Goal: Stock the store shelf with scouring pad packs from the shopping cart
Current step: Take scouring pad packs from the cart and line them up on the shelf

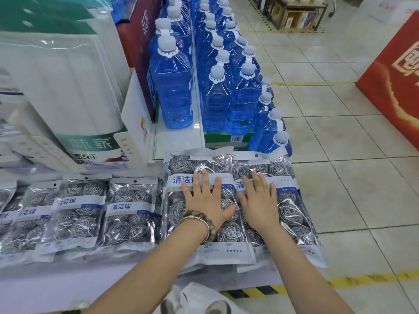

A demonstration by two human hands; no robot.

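Left hand (204, 200) and right hand (258, 200) flat, fingers straight, pressing scouring pad packs (292, 214) side by side on shelf (68, 282). Long axes run away from person, hang-hole ends toward blue bottles (172, 87).

Both hands are pressed flat, fingers spread: the left hand (205, 200) on one scouring pad pack (175, 211), the right hand (258, 201) on the neighbouring pack (292, 211). Further packs (129, 209) are lined up left of the left hand; blue bottles (172, 87) are ranked beyond both hands.
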